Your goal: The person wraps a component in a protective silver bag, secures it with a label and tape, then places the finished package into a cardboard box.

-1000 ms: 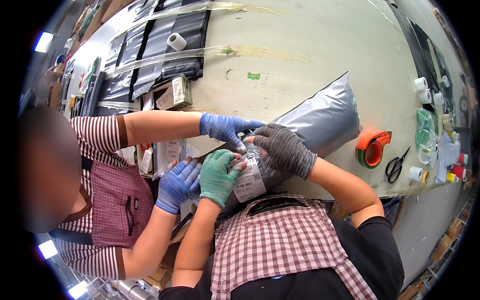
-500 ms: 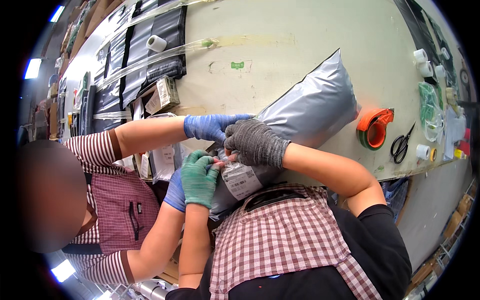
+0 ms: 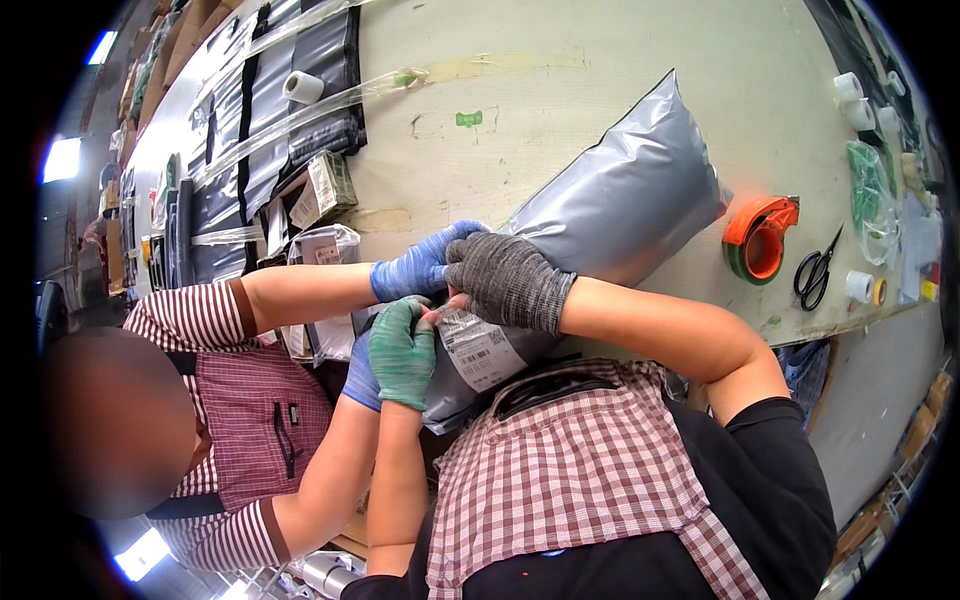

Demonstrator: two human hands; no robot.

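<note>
A stuffed grey plastic mailing bag [image 3: 630, 190] lies slantwise from my apron onto the table. Near its lower end sits a white printed label [image 3: 483, 350]. My right hand [image 3: 510, 283], in a dark grey fingerless glove, is closed on the bag just above the label. Gloved in green, my left hand [image 3: 402, 355] pinches at the label's upper left corner; whether bag film or label is between the fingertips I cannot make out. A co-worker's blue-gloved hand [image 3: 420, 268] presses the bag beside my right hand. Their other blue glove [image 3: 362, 375] is partly hidden behind my left hand.
On the table [image 3: 480, 190], an orange tape dispenser [image 3: 762, 240] and black scissors [image 3: 818, 272] lie right of the bag. Tape rolls [image 3: 858, 286] line the right edge. Dark plastic bags [image 3: 325, 80], a white roll [image 3: 303, 87] and a small box [image 3: 325, 188] lie at left.
The view has shifted slightly. The co-worker's upper hand has curled its fingers in from lying stretched along the bag. My hands keep their hold near the label.
</note>
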